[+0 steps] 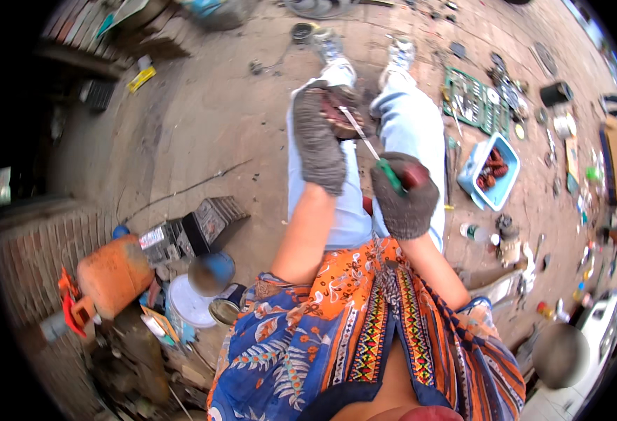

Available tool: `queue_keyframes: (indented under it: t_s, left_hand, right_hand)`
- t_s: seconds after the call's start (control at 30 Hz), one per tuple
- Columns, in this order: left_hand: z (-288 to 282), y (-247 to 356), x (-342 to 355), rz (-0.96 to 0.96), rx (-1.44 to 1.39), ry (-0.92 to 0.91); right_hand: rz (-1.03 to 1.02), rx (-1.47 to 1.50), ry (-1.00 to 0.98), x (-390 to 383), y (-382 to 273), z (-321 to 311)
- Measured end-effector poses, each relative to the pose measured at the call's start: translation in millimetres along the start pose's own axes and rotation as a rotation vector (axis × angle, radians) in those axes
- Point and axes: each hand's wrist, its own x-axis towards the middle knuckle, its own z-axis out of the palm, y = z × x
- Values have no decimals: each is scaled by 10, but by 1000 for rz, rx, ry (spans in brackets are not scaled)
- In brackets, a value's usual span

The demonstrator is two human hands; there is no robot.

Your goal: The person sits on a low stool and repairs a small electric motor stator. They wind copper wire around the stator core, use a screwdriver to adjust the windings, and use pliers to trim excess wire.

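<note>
My left hand (317, 144), in a dark grey knitted glove, is closed around a round reddish-brown part (333, 122) above my knees. It looks like a motor stator with windings, though blur hides the detail. In my gloved right hand (408, 205) is a screwdriver (390, 175) with a green and red handle, gripped in a closed fist. Its thin metal shaft slants up and left, and the tip meets the face of the round part. Just to the right of my leg stands a light blue plastic basket (471, 168) holding reddish-brown coiled pieces (493, 168).
An open green tool case (470, 98) lies beyond the basket, among scattered metal parts. A plastic bottle (475, 232) is near my right elbow. At the left are an orange gas cylinder (115, 275), a black box-shaped object (213, 221) and a white round lid (189, 300).
</note>
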Motion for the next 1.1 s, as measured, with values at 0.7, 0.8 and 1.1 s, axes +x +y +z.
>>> queue_keyframes:
  t_s: [0.7, 0.8, 1.1]
  left_hand:
    - [-73, 156, 637, -241, -156, 180]
    - [-246, -30, 802, -342, -435, 7]
    - [38, -158, 552, -437, -525, 171]
  right_hand:
    - [544, -394, -118, -141, 3015, 1228]
    - [789, -473, -56, -206, 3282, 1283]
    - [1231, -542, 228, 319, 3430, 1560]
